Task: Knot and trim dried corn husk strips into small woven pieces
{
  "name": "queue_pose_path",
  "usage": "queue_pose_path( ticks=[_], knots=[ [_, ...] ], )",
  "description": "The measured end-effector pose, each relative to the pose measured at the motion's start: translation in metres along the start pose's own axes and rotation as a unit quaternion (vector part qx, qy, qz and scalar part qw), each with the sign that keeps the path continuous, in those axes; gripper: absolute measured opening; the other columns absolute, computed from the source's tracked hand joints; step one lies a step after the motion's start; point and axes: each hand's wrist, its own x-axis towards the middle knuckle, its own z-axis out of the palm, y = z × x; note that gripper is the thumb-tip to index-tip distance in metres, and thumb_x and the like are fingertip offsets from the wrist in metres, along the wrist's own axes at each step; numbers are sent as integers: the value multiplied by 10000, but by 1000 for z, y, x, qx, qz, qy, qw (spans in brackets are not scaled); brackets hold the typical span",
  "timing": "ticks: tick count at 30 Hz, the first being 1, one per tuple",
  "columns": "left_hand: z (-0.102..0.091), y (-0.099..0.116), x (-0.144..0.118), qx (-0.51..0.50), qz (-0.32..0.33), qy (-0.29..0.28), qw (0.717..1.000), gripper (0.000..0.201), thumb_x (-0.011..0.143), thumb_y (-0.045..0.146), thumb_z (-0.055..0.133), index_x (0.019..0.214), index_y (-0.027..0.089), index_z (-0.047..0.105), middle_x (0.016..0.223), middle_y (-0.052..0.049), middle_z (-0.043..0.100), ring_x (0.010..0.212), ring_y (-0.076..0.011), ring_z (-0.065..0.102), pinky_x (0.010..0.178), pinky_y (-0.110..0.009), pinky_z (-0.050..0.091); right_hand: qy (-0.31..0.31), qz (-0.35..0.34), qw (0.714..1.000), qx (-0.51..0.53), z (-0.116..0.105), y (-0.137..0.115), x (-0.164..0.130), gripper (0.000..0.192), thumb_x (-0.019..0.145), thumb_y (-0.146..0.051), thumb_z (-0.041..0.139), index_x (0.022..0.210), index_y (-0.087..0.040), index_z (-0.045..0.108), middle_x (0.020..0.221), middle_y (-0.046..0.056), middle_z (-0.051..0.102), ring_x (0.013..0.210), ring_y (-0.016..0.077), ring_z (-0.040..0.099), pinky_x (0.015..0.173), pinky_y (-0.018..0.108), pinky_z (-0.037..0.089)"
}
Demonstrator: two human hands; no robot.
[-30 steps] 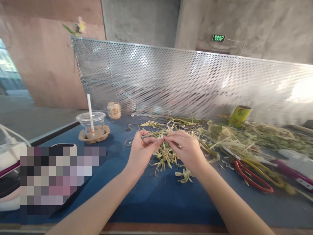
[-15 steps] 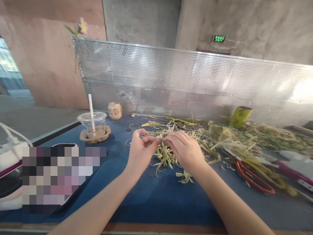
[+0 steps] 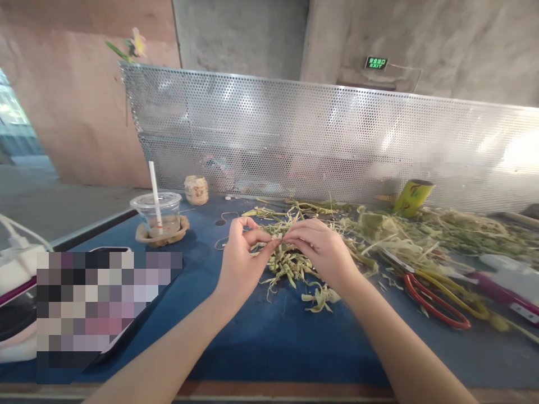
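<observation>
My left hand (image 3: 241, 259) and my right hand (image 3: 320, 251) meet fingertip to fingertip above a small clump of dried green plant stems (image 3: 285, 264) on the blue table top (image 3: 261, 336). Both hands pinch the same thin stem between thumb and fingers. A curled leaf scrap (image 3: 319, 297) lies just below my right wrist. More loose stems and leaves (image 3: 404, 235) spread across the table to the right.
Red-handled scissors (image 3: 435, 306) lie at the right. A plastic cup with a straw (image 3: 159, 213) stands on a holder at the left, a small jar (image 3: 196, 189) behind it, a yellow cup (image 3: 411, 197) at the back right. A perforated metal screen (image 3: 320, 140) closes the far edge.
My hands stayed together over the clump; the fingers shifted slightly, the left fingers lifting and curling more. The view moved a little.
</observation>
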Motion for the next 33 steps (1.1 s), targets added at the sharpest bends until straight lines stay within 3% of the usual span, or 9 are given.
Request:
queue_pose_path(
  ticks=[5,10,17,26,33],
  knots=[
    [0,1,-1,76,44,27,996,258,649,256,674,768,220,448,856,-8,587,684,-139,579,494,-221,311,-35,-35,998,-48,-5,3,2,172,846,-191,458,816,-188,627,876,28,653,842,151,571,729,278,451],
    [0,1,2,50,23,-36,998,326,653,238,674,812,240,390,642,26,637,616,-151,582,483,-222,299,-81,-106,987,-87,-15,6,4,192,852,-171,451,802,-192,635,846,2,665,801,142,582,718,286,400],
    [1,3,4,-13,-18,-27,999,402,633,265,694,830,236,345,602,34,653,480,-110,512,490,-216,336,-37,-140,983,-112,-13,4,2,200,859,-154,431,854,-189,628,892,6,667,802,126,576,737,274,377],
    [-1,8,3,-36,-30,12,999,415,624,275,704,825,237,343,609,36,669,504,-116,526,520,-223,351,-37,-77,994,-72,-8,-6,2,199,854,-154,440,915,-184,626,973,34,658,897,161,576,793,328,412],
    [0,7,1,-9,-9,29,1000,378,607,268,714,802,238,392,597,41,653,507,-126,527,519,-231,338,-45,-16,999,15,-7,-4,3,137,810,-214,525,857,-226,654,899,3,677,911,158,580,820,351,451]
  ],
)
